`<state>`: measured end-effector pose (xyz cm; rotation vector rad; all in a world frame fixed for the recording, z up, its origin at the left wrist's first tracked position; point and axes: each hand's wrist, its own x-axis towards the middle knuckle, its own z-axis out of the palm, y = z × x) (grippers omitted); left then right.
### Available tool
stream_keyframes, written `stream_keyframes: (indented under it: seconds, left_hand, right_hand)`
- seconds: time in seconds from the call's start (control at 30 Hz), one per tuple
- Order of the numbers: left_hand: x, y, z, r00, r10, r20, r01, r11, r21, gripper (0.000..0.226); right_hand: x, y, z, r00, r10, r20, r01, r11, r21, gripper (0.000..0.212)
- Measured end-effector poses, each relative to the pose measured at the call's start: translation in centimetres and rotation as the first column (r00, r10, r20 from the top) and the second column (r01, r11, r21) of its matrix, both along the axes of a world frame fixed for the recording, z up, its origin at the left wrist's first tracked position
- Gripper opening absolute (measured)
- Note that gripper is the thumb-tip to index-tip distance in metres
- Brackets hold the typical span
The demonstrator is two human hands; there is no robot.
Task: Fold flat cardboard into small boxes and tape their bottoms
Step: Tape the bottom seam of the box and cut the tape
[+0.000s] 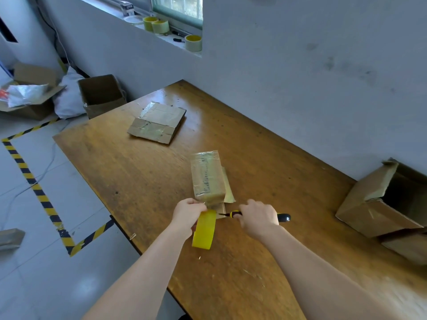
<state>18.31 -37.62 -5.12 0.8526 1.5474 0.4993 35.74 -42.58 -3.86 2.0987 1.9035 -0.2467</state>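
Two cardboard items on worktop (138, 176): one small box (208, 179) at centre, top face glossy with tape — one flattened taped box (157, 122) behind. Left hand (188, 213) grips yellow tape roll (204, 229); right hand (257, 217) grips utility knife (234, 214) at the small box's near end.

Packing workshop: hazard-striped floor tape (30, 179), cardboard cartons (101, 94), windowsill tape rolls (159, 26).

Taped small box (209, 179) on table (138, 181)
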Motion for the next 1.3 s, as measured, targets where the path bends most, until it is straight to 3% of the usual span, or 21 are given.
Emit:
stream_keyframes:
  seconds: [0.07,0.17,0.27,0.33,0.4,0.47,0.53,0.63,0.87,1.03,1.17,1.3]
  left_hand:
    - [0.1,0.0,0.3,0.999,-0.023,-0.024,0.023,1.0,0.014,0.005]
    - [0.1,0.2,0.6,0.996,-0.062,-0.058,0.063,0.998,0.025,0.006]
    - [0.0,0.4,0.8,0.993,-0.083,-0.081,0.084,0.996,0.014,0.007]
    - [-0.1,0.4,0.9,0.992,-0.094,-0.087,0.096,0.995,0.018,0.004]
    - [-0.2,0.5,0.8,0.992,-0.103,-0.075,0.105,0.994,0.027,0.002]
    - [-0.2,0.6,0.8,0.994,-0.087,-0.062,0.089,0.996,0.024,0.005]
    - [-0.3,0.7,0.7,0.996,-0.072,-0.059,0.073,0.997,0.016,0.004]
    - [-0.4,0.8,0.5,0.996,-0.081,-0.049,0.082,0.997,0.008,0.011]
    - [-0.8,1.3,0.8,0.965,-0.252,-0.072,0.252,0.968,-0.001,0.009]
    - [-0.9,0.9,1.1,0.819,-0.424,-0.386,0.501,0.857,0.122,0.014]
    - [-0.8,-0.7,1.4,0.56,-0.429,-0.709,0.77,0.584,0.255,0.015]
    - [-0.7,-3.3,-0.9,0.294,-0.481,-0.826,0.942,0.293,0.165,0.031]
  right_hand:
    - [0.0,-0.6,-0.9,0.998,-0.032,-0.046,0.034,0.999,0.034,0.035]
    - [0.5,-1.7,-2.0,0.987,-0.122,-0.108,0.117,0.992,-0.051,0.033]
    - [0.5,-2.2,-2.5,0.987,-0.138,-0.079,0.137,0.99,-0.026,0.038]
    - [-0.2,-1.5,-1.9,0.976,-0.136,-0.168,0.162,0.975,0.152,0.052]
    - [-1.5,0.1,-0.7,0.962,-0.001,-0.273,0.109,0.919,0.378,0.062]
    - [-3.0,1.8,0.3,0.95,0.153,-0.271,0.0,0.871,0.492,0.071]
    - [-4.2,3.0,1.0,0.945,0.215,-0.248,-0.092,0.898,0.431,0.074]
    - [-4.9,4.1,0.6,0.957,0.19,-0.219,-0.101,0.927,0.362,0.064]
    - [-5.2,5.2,-1.0,0.978,0.187,-0.094,-0.136,0.91,0.392,0.036]
    - [-5.2,5.3,-0.9,0.968,0.163,-0.193,-0.077,0.918,0.389,0.032]
    - [-4.3,5.1,-0.9,0.943,0.156,-0.295,-0.063,0.951,0.302,0.048]
    - [-3.5,4.6,-0.9,0.933,0.182,-0.312,-0.087,0.951,0.296,0.057]
